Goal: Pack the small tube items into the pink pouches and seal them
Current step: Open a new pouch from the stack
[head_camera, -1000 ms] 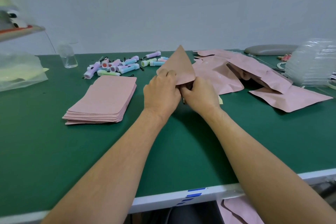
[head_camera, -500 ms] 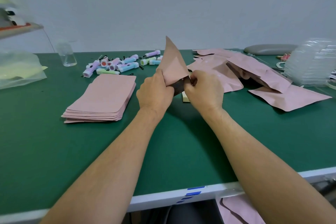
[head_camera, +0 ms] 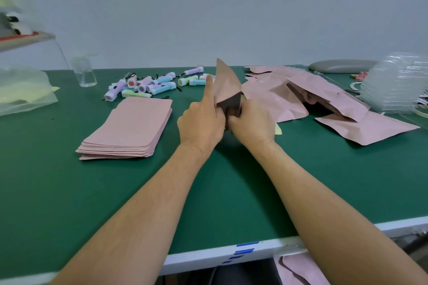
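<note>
With flat pouches (head_camera: 126,127) stacked at 9 o'clock and tubes (head_camera: 148,85) scattered at 11, the left hand (head_camera: 201,120) and right hand (head_camera: 252,122) both grip one upright pink pouch (head_camera: 228,88) in curled fingers (head_camera: 219,119) above the green counter (head_camera: 231,192), other pouches (head_camera: 324,97) heaped at 2 o'clock.

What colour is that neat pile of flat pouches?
Pale pink; the stack of pouches shows plainly in the head view, on the green table.

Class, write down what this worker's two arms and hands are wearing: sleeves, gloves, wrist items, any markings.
Nothing is worn. The left hand and right hand are ungloved, the forearms are sleeveless down to the frame's lower edge, and neither wrist shows a watch or band.
</note>
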Motion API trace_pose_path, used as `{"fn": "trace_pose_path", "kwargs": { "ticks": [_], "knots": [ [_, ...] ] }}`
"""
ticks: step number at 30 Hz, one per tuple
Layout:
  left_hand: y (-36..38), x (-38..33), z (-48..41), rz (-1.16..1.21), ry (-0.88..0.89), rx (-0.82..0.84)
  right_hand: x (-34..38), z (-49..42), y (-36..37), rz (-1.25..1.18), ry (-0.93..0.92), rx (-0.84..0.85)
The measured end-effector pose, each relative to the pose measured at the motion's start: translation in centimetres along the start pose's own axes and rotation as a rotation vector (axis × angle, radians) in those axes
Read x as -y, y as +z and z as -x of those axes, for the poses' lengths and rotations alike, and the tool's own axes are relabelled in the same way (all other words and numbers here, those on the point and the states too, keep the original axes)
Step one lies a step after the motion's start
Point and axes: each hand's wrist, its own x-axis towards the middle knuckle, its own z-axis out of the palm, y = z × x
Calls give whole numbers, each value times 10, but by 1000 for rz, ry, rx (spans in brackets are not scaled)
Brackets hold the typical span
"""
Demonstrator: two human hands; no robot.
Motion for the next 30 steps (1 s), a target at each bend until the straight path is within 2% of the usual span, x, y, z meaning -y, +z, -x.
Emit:
{"fn": "trace_pose_path", "kwargs": {
  "ticks": [4, 6, 10, 13, 19, 30],
  "knots": [
    [-10, 8, -10, 23, -40, -128, -4, -4, 1, 63, 49, -77],
    [-10, 6, -9, 61, -61, -108, -4, -7, 1, 58, 69, -106],
    [0, 0, -1, 88, -117, 38, -4, -7, 4, 1, -11, -57],
    [-6, 4, -9, 130, -157, -20, -11, -6, -2, 7, 48, -117],
    [-4, 3, -4, 112, -82, 31, -3, -3, -2, -68, -1, -100],
    [-1, 4, -4, 72, -37, 15, -7, -5, 0, -11, -23, -93]
  ]
}}
